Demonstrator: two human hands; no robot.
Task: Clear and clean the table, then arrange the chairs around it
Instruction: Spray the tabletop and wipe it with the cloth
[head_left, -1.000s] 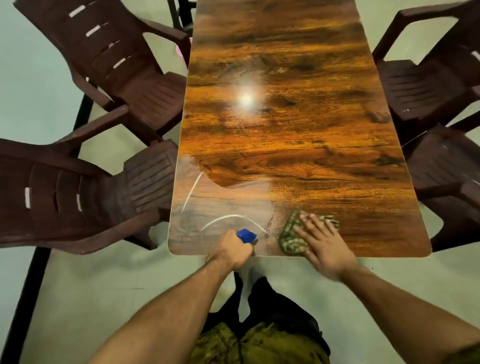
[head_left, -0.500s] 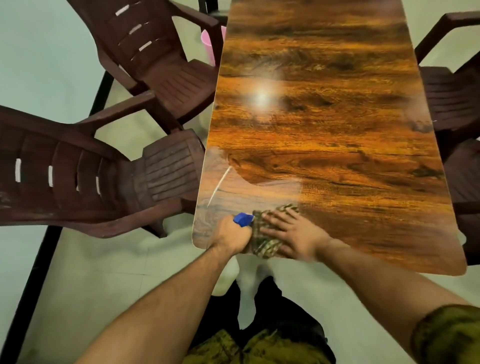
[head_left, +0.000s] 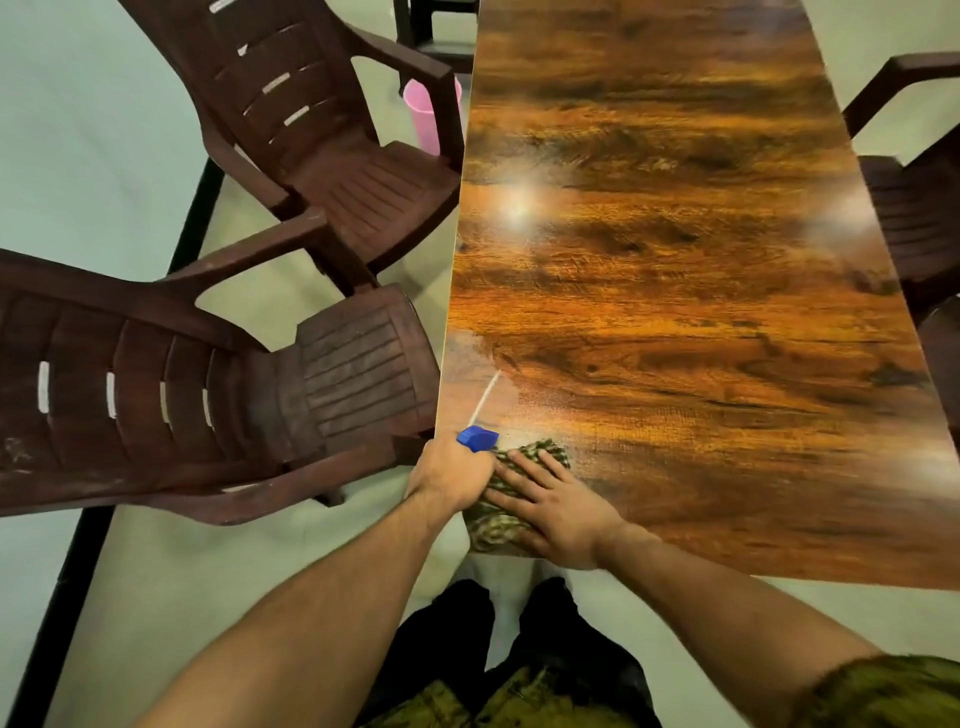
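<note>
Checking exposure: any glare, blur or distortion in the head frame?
Head view: glare spots bloom on the glossy table, the brightest left of centre; wide-angle bows the near chair; right hand on the cloth and left hand gripping the blue-tipped sprayer look sharp.

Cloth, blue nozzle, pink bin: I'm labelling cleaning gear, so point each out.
cloth (head_left: 488, 525), head view, bare lower-left corner
blue nozzle (head_left: 477, 438), head view, top face
pink bin (head_left: 422, 122), head view, side wall
</note>
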